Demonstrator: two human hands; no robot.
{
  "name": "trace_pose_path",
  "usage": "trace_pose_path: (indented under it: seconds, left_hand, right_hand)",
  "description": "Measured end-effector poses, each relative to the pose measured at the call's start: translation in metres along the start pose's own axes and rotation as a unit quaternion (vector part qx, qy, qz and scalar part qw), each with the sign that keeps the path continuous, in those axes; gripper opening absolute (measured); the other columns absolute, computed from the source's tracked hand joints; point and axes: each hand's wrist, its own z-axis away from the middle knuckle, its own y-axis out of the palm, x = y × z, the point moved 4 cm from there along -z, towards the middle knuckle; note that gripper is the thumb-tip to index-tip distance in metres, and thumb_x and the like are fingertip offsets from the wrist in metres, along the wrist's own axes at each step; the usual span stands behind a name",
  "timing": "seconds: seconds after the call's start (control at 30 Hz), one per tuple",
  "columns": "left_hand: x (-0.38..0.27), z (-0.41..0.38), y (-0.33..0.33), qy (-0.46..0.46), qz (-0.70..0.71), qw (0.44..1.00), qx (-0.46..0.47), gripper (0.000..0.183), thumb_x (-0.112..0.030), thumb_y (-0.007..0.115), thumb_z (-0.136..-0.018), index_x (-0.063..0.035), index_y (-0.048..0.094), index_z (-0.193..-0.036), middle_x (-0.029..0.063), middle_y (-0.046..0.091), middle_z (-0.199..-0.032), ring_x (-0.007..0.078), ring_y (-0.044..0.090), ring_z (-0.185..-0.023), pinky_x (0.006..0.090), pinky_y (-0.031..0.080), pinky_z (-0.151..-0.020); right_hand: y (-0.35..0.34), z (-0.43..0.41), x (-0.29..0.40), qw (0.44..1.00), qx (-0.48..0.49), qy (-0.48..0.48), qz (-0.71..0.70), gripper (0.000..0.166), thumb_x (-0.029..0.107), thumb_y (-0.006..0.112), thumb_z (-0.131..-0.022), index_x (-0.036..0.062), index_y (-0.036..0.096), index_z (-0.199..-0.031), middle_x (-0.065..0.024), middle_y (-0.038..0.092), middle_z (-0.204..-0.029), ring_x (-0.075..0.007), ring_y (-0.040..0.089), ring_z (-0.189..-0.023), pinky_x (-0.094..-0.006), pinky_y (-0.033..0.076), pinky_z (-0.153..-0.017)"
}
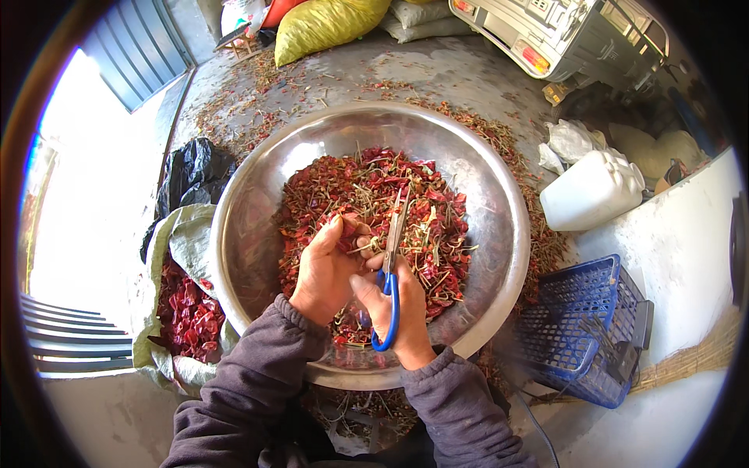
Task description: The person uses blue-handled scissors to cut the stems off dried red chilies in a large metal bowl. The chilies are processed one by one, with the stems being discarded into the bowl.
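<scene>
My left hand [330, 266] is over a wide stainless steel basin [491, 158], its fingers closed around a dried red pepper piece [346, 229] with a stem. In my right hand [404, 310] is a pair of scissors [395, 240] with blue handles, the blades pointing away from me and nearly together. The two hands are close, and the right fingers reach toward the left ones. Below them, the basin holds a heap of dried red pepper pieces and stems [327, 181].
A woven sack [155, 281] of red pepper pieces [187, 310] stands left of the basin, by a black plastic bag [196, 175]. To the right are a blue plastic crate [567, 310] and a white jerrycan [591, 193]. A yellow sack [327, 26] and a vehicle [538, 35] are beyond.
</scene>
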Motion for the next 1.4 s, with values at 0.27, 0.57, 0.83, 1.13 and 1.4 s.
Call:
trace_pose_path:
  seconds: [0.27,0.57,0.83,1.13,1.4]
  left_hand:
    - [0.012,-0.003,-0.002,0.009,0.015,1.0,0.013,0.027,-0.029,0.048,-0.108,-0.0056,0.06,-0.105,0.0062,0.064,-0.096,0.0192,0.061,-0.09,0.038,0.053,-0.083]
    - [0.011,-0.004,-0.009,0.061,-0.03,0.997,-0.044,0.026,-0.029,0.052,-0.106,-0.0046,0.061,-0.104,0.01,0.065,-0.098,0.0218,0.064,-0.091,0.0385,0.055,-0.082]
    - [0.013,0.001,-0.012,-0.011,-0.078,0.989,-0.124,0.029,-0.035,0.051,-0.106,-0.0068,0.059,-0.099,0.0016,0.057,-0.078,0.0127,0.056,-0.067,0.029,0.05,-0.061]
    - [0.025,0.006,0.002,-0.031,-0.088,0.992,-0.087,0.023,-0.022,0.05,-0.109,-0.0038,0.059,-0.099,0.0041,0.061,-0.084,0.008,0.053,-0.06,0.022,0.045,-0.052]
    - [0.024,0.002,-0.002,0.015,-0.143,0.982,-0.123,0.017,-0.021,0.054,-0.107,-0.0078,0.059,-0.098,0.0008,0.062,-0.082,0.0069,0.054,-0.059,0.0205,0.047,-0.051]
  right_hand:
    - [-0.001,0.001,0.004,0.986,-0.041,-0.076,0.144,0.025,0.012,0.074,-0.089,0.0014,0.059,-0.105,-0.0136,0.073,-0.103,-0.0202,0.072,-0.083,-0.0338,0.056,-0.074]
    - [-0.01,0.002,0.015,0.999,-0.013,-0.031,0.01,0.018,0.005,0.067,-0.088,0.0026,0.057,-0.103,-0.0054,0.067,-0.082,-0.0082,0.059,-0.066,-0.0261,0.047,-0.058]
    - [-0.002,0.004,0.02,0.997,0.022,-0.062,0.046,0.031,0.025,0.077,-0.091,0.0035,0.06,-0.105,-0.0035,0.068,-0.078,-0.0088,0.062,-0.067,-0.0268,0.051,-0.062]
    - [-0.024,-0.005,0.022,0.988,-0.019,-0.095,0.121,0.03,0.013,0.08,-0.087,0.0016,0.058,-0.104,-0.0083,0.068,-0.072,-0.0163,0.066,-0.062,-0.0307,0.055,-0.063]
    - [-0.017,0.01,0.009,0.993,0.08,0.01,0.09,0.034,0.014,0.076,-0.087,0.0001,0.06,-0.112,-0.014,0.073,-0.083,-0.0175,0.07,-0.071,-0.0311,0.055,-0.065]
